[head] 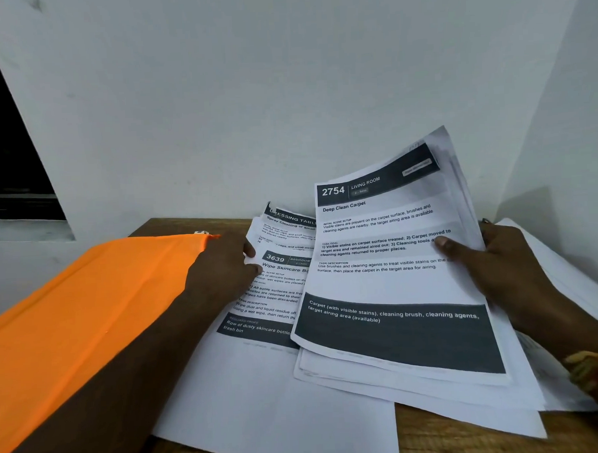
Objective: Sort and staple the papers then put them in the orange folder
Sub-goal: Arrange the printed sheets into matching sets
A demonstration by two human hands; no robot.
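Orange folder (81, 304) lies flat at the left of the wooden table (454, 435), partly under my left forearm. My left hand (220, 267) reaches past its far corner, fingers curled on the left edge of a sheet (276, 289) headed "3639", pinching it. That sheet rests on other printed pages spread over the table. My right hand (498, 269) grips a stack (396, 283) by its right edge, thumb pressed on the top page and fingers hidden behind. The stack is tilted up toward me, its lower end resting on the spread pages and overlapping the "3639" sheet; its top page reads "2754 Living Room, Deep Clean Carpet". More loose pages (567, 283) lie under and beyond my right wrist, which wears a band (584, 368). A white wall (284, 90) stands behind the table.
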